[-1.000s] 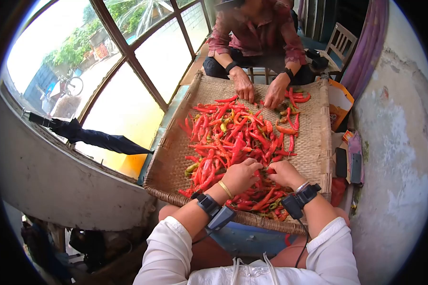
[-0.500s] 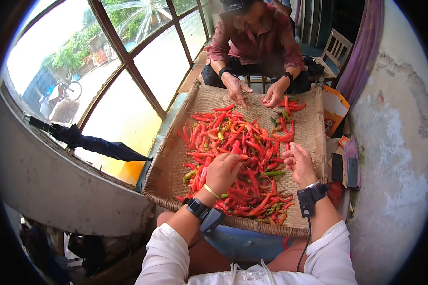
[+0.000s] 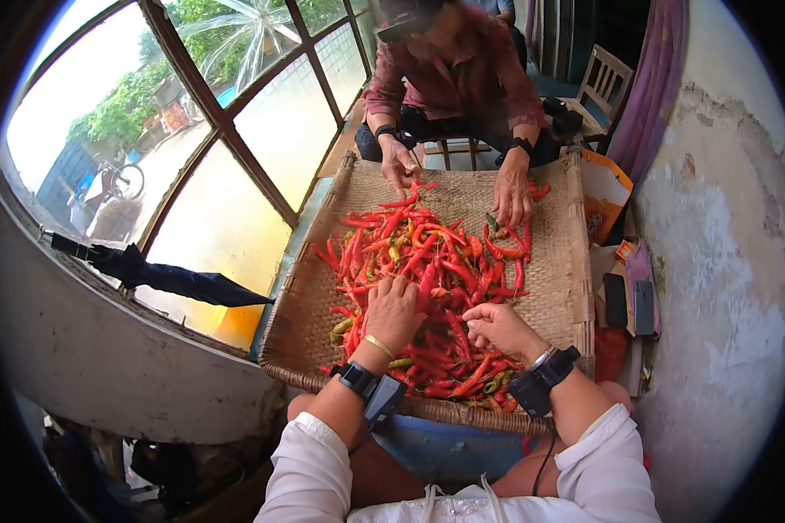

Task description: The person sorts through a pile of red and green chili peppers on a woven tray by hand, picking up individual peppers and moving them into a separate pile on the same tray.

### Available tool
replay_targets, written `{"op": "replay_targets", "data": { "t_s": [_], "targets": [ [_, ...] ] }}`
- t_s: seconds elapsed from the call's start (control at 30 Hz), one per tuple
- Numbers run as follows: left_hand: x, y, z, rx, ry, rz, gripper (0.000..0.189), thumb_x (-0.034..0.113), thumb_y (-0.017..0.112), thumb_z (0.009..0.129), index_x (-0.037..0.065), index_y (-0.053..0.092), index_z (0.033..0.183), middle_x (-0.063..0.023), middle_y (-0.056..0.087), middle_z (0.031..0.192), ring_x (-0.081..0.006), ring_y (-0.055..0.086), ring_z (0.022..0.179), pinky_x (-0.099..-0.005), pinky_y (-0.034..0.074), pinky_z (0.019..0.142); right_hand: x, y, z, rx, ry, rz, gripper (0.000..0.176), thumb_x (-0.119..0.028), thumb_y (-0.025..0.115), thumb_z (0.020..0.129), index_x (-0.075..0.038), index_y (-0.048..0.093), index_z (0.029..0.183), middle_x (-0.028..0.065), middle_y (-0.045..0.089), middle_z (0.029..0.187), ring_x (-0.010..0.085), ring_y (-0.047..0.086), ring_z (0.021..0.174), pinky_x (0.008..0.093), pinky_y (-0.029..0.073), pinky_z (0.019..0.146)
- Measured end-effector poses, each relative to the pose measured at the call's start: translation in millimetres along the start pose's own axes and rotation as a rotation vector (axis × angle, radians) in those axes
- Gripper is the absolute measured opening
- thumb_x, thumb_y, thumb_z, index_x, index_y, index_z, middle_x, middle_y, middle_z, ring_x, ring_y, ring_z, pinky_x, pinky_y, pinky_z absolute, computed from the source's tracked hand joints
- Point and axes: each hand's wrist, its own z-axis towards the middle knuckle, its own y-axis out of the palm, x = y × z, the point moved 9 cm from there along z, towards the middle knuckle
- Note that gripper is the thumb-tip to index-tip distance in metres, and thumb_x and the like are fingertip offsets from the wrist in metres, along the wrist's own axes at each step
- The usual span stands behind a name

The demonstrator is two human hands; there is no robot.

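Observation:
A heap of red chili peppers [image 3: 445,261], with a few green and yellowish ones mixed in, lies on a woven tray [image 3: 549,288]. My left hand [image 3: 394,312] rests palm down on the left part of the heap, its fingers slightly apart on the peppers; what lies under the palm is hidden. To its right, my right hand [image 3: 501,331] is just over the heap with fingers curled and thumb and forefinger brought together. Whatever those fingertips hold, if anything, is too small to make out.
Opposite me sits a person [image 3: 462,78] with both hands at the tray's far side, near a smaller group of peppers. A folded umbrella [image 3: 183,277] leans by the window on the left. Two phones [image 3: 644,307] and an orange box [image 3: 606,196] are at right.
My right hand has moved left from the tray's right side to the heap. My left hand has turned palm down and its fingers have spread. The other person's hands have moved apart, down to the peppers.

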Motion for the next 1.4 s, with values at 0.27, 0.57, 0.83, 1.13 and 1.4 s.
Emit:
{"op": "replay_targets", "data": {
  "t_s": [0.27, 0.57, 0.83, 1.13, 1.4],
  "targets": [
    [17, -1, -2, -0.004, 0.091, 0.045, 0.023, 0.026, 0.065, 0.067, 0.01, 0.056, 0.081, -0.0033, 0.056, 0.08, -0.0208, 0.053, 0.086, -0.0498, 0.03, 0.092, 0, 8, -2, -0.029, 0.033, 0.026, 0.023, -0.012, 0.053, 0.085, 0.001, 0.054, 0.104, 0.0003, 0.055, 0.072, 0.0053, 0.051, 0.057, 0.0196, 0.042, 0.049],
    [52, -24, -11, 0.038, 0.209, -0.494, 0.018, 0.017, 0.065, 0.071, 0.006, 0.054, 0.078, -0.0098, 0.053, 0.063, -0.0278, 0.056, 0.057, -0.0352, 0.044, 0.05, -14, 18, -4, -0.059, -0.083, 0.04, 0.03, -0.02, 0.057, 0.084, -0.003, 0.053, 0.109, -0.0005, 0.058, 0.077, 0.0051, 0.054, 0.061, 0.0182, 0.043, 0.049],
    [49, -7, -15, -0.122, 0.133, -0.724, 0.016, 0.014, 0.062, 0.078, 0.003, 0.059, 0.09, -0.0127, 0.058, 0.068, -0.0246, 0.059, 0.062, -0.0315, 0.045, 0.053, -9, 6, -3, 0.015, -0.036, 0.012, 0.012, -0.016, 0.059, 0.082, -0.005, 0.057, 0.088, -0.003, 0.055, 0.068, 0.004, 0.05, 0.054, 0.0192, 0.04, 0.043],
    [18, 20, -23, -0.257, -0.254, -1.012, 0.019, 0.015, 0.056, 0.081, 0.0, 0.059, 0.091, -0.0167, 0.057, 0.064, -0.0282, 0.058, 0.058, -0.0335, 0.045, 0.054, -48, -45, -19, 0.136, -0.187, 0.177, 0.006, -0.012, 0.056, 0.083, -0.006, 0.056, 0.082, -0.0024, 0.056, 0.067, 0.0024, 0.049, 0.05, 0.0174, 0.04, 0.044],
    [52, -13, -20, -0.285, 0.094, -0.969, 0.023, 0.011, 0.055, 0.083, 0.0, 0.055, 0.104, -0.0021, 0.052, 0.06, -0.0068, 0.049, 0.055, -0.023, 0.042, 0.051, -51, -89, -20, 0.375, -0.431, 0.765, 0.029, -0.019, 0.057, 0.085, -0.005, 0.047, 0.108, 0.0079, 0.06, 0.091, 0.013, 0.059, 0.079, 0.0242, 0.049, 0.063]
  ]
}}
